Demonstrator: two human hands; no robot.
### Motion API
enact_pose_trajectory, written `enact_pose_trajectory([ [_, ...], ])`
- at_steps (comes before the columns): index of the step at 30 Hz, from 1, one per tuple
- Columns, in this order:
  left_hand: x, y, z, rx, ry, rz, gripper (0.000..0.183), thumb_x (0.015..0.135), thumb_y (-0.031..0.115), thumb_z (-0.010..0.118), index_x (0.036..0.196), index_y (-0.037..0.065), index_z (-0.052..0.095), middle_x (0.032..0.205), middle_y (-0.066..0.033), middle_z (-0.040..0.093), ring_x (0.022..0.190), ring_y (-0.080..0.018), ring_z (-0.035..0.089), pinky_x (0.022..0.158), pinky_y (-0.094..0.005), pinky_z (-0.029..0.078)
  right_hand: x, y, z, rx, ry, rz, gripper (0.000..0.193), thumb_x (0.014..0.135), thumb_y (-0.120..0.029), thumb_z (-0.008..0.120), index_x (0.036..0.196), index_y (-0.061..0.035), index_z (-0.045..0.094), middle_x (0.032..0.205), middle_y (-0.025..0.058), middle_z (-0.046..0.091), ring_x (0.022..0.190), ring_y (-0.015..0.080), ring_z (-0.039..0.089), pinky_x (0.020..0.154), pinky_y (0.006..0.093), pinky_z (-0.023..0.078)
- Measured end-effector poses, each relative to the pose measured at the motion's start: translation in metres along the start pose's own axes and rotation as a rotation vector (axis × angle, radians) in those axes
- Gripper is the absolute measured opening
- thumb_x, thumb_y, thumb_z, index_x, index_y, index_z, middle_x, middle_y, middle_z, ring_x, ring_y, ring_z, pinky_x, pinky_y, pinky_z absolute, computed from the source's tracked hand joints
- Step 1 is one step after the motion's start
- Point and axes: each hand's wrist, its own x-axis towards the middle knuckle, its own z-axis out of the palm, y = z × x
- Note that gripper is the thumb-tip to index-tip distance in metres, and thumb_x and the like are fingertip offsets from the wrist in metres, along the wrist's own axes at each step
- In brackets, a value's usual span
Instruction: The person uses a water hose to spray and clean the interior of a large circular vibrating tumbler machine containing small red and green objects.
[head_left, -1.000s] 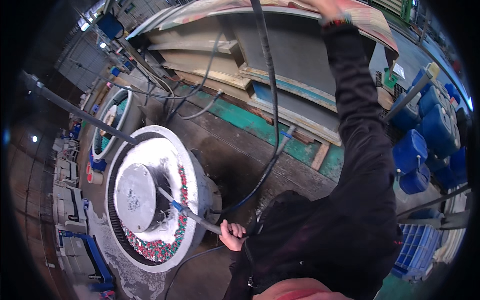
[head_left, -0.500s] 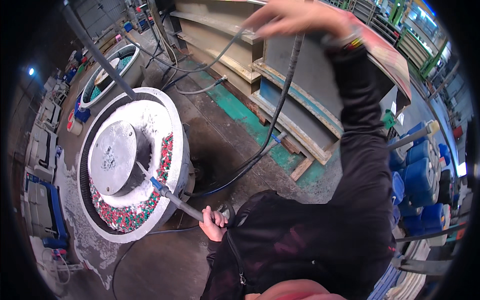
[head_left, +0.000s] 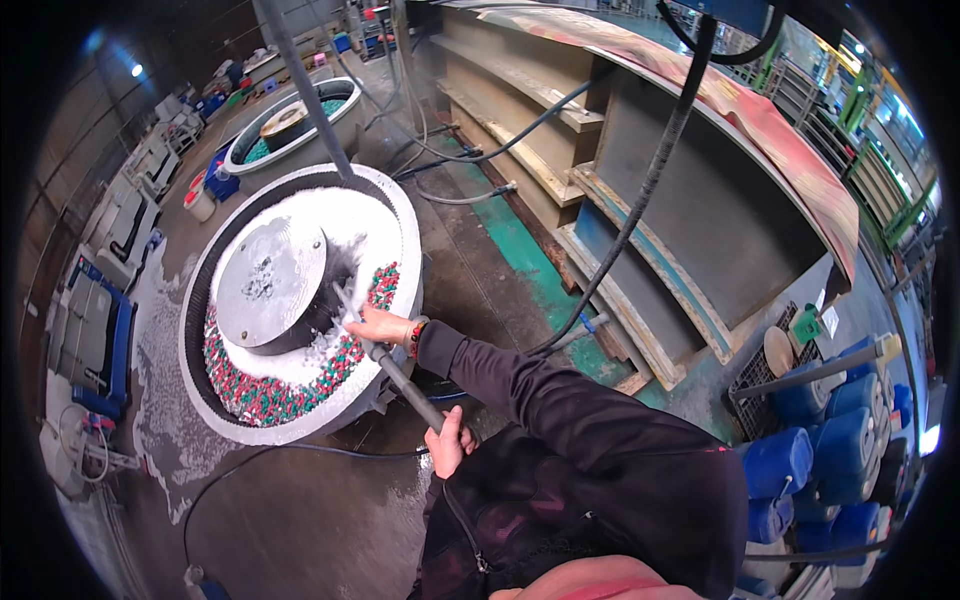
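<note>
My left hand (head_left: 451, 441) is closed round the lower part of a grey hose wand (head_left: 408, 388), close to my body. Farther up the wand, my right hand (head_left: 382, 326) grips it near its front end, where it covers the blue valve. The thin tip points into a round vibratory tumbling bowl (head_left: 408, 230). White foam (head_left: 350, 215) fills much of the bowl around a metal centre hub with a flat round lid (head_left: 272, 280). Red, green and white tumbling media (head_left: 262, 395) show through along the near and right sides.
A second bowl (head_left: 345, 100) with green media stands behind. A black hose (head_left: 650, 190) hangs down at the right, before a large steel frame (head_left: 700, 190). Blue drums (head_left: 840, 450) stand at the right, and machines (head_left: 85, 330) line the left. Another hose (head_left: 215, 485) crosses the wet floor.
My right hand has come down from high at the upper right onto the front of the wand. The left hand keeps its hold. The view has shifted, with the bowl now farther right.
</note>
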Motion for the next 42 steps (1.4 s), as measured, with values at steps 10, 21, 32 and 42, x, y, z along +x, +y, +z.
enact_pose_trajectory([
  [10,0.006,-0.009,-0.006,0.038,-0.028,-0.111,0.027,0.082,0.021,0.058,0.065,0.008,0.041,0.044,0.0004,0.036,0.032,-0.0091,0.032,0.034,-0.0245,0.027,0.01,0.088,0.013,-0.141,-0.068,-0.809,0.025,0.071,-0.007,0.06,0.095,-0.0037,0.05,0.077,0.0073,0.051,0.065,0.0194,0.052,0.058,0.0341,0.051],
  [21,0.012,-0.034,-0.002,0.12,0.038,0.088,0.034,0.084,0.028,0.056,0.061,0.005,0.044,0.045,-0.0003,0.039,0.036,-0.0078,0.035,0.035,-0.023,0.026,-0.008,0.04,0.022,0.872,-0.14,0.043,0.012,0.073,-0.007,0.054,0.083,-0.0021,0.049,0.072,0.0069,0.049,0.057,0.0183,0.051,0.046,0.0354,0.051],
  [32,-0.006,-0.029,-0.015,-0.33,0.392,0.171,0.048,0.087,0.045,0.043,0.059,0.005,0.042,0.046,-0.0028,0.038,0.033,-0.0101,0.034,0.033,-0.0231,0.026,0.018,0.023,0.121,0.683,-0.426,0.314,0.016,0.072,-0.014,0.056,0.086,-0.0073,0.05,0.078,0.0043,0.046,0.071,0.0168,0.049,0.05,0.0394,0.051],
  [42,-0.016,0.005,-0.083,-0.193,0.304,0.217,0.028,0.081,0.03,0.06,0.071,0.008,0.044,0.048,0.0027,0.036,0.037,-0.0057,0.033,0.035,-0.021,0.026,0.058,0.033,0.133,0.744,-0.225,0.304,0.02,0.072,-0.012,0.056,0.088,-0.005,0.046,0.069,0.009,0.049,0.057,0.0233,0.054,0.048,0.0452,0.05],
])
